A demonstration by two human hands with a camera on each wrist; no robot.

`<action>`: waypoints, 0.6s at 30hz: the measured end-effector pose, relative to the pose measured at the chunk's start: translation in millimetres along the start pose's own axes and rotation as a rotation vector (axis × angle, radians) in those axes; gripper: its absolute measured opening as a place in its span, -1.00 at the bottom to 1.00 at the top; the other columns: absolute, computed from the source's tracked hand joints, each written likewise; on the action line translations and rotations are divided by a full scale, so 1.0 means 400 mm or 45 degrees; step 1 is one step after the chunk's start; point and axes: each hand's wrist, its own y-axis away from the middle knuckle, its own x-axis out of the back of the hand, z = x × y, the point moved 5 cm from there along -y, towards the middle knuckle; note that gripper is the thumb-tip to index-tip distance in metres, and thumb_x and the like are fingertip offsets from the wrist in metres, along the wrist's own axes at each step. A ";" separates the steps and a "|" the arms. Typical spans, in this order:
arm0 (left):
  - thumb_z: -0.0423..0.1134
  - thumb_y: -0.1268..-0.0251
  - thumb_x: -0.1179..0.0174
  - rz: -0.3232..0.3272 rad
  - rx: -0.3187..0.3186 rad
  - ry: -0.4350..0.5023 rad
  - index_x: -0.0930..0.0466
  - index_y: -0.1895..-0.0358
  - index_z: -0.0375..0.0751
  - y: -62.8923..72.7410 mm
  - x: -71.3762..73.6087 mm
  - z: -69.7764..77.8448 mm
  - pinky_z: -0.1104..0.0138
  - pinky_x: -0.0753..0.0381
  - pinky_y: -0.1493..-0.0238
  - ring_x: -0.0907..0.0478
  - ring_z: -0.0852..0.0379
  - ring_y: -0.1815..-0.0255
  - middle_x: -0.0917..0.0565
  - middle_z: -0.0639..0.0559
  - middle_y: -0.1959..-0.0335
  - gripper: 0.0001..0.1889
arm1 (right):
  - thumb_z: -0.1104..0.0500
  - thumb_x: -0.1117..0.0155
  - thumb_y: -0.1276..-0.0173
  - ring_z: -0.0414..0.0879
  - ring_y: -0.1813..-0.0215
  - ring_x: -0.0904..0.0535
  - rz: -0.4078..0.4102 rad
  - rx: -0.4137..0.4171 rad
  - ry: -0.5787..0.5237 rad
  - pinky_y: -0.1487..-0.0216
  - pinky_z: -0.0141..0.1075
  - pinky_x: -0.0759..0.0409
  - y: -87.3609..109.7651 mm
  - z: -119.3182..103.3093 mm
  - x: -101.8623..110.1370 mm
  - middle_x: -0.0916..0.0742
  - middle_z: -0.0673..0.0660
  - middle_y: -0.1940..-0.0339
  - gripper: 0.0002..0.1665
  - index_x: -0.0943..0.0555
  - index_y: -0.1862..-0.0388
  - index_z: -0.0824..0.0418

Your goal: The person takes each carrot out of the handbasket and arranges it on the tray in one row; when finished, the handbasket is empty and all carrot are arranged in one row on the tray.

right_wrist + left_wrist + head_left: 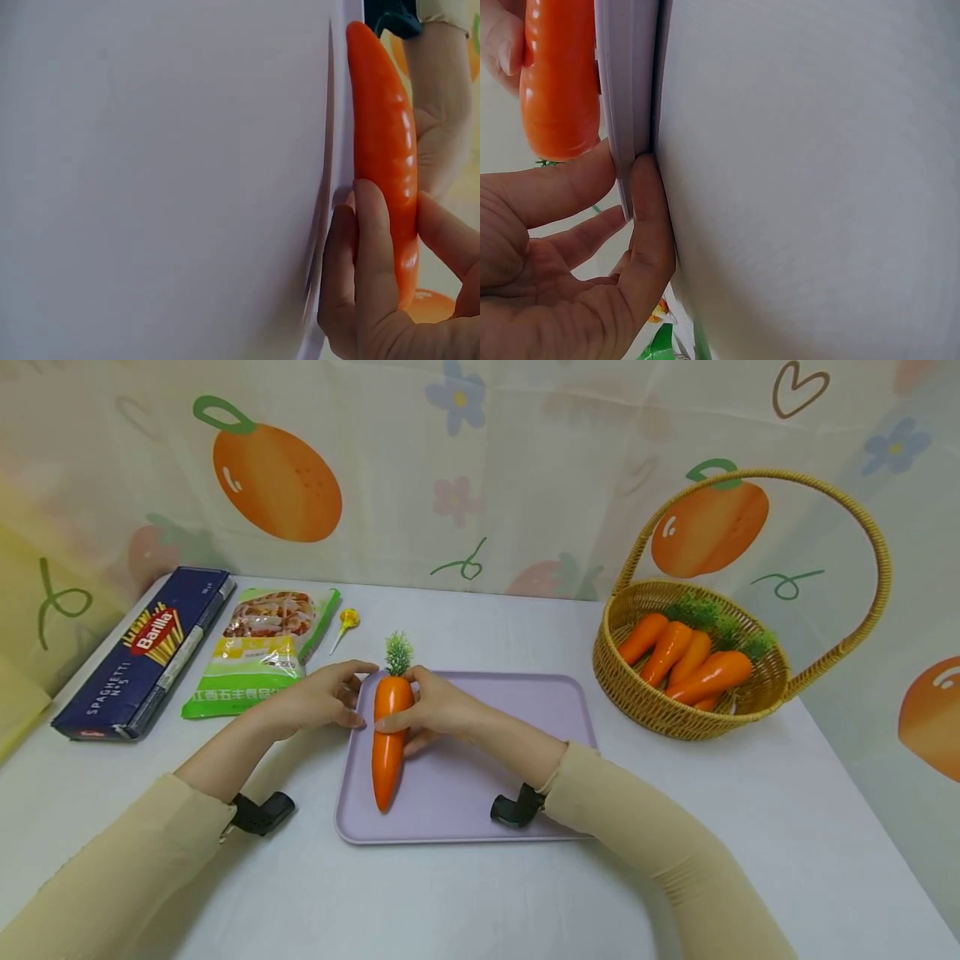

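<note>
An orange carrot [388, 735] with a green leafy top lies lengthwise over the left part of the lilac tray [480, 818], its tip toward the person. My right hand [442, 708] grips it around the upper middle, thumb on one side and fingers on the other, as the right wrist view also shows. At the tray's far left corner my left hand [322, 697] pinches the rim. In the left wrist view, one finger of the left hand [577, 262] lies under the tray's edge [626, 90] and others are above it. The carrot [561, 82] is just beside those fingers.
A wicker basket [675, 723] with a tall handle holds several carrots [671, 652] at the right. At the back left lie a blue spaghetti box [146, 652], a green food packet [258, 652] and a yellow lollipop [348, 620]. A patterned cloth [525, 468] hangs behind the table.
</note>
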 end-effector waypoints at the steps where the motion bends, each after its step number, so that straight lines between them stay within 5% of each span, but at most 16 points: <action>1: -0.42 -0.15 -0.25 0.001 -0.002 0.001 -0.08 -0.51 -0.32 0.000 0.000 0.000 0.32 -0.53 0.09 -0.41 -0.14 -0.04 -0.35 -0.38 -0.20 -0.18 | 0.27 -0.43 -0.22 -0.03 0.39 -0.67 -0.004 0.000 0.003 0.39 -0.21 -0.73 -0.001 0.001 -0.002 -0.60 0.23 0.07 -0.09 -0.11 -0.43 0.20; 18: -0.43 -0.15 -0.24 -0.001 0.012 0.020 -0.07 -0.51 -0.31 -0.004 -0.001 -0.006 0.32 -0.54 0.09 -0.42 -0.15 -0.04 -0.34 -0.38 -0.20 -0.17 | 0.28 -0.46 -0.18 -0.06 0.33 -0.64 0.040 0.031 0.093 0.31 -0.17 -0.74 -0.005 0.002 -0.013 -0.58 0.21 0.08 -0.22 -0.25 -0.29 0.26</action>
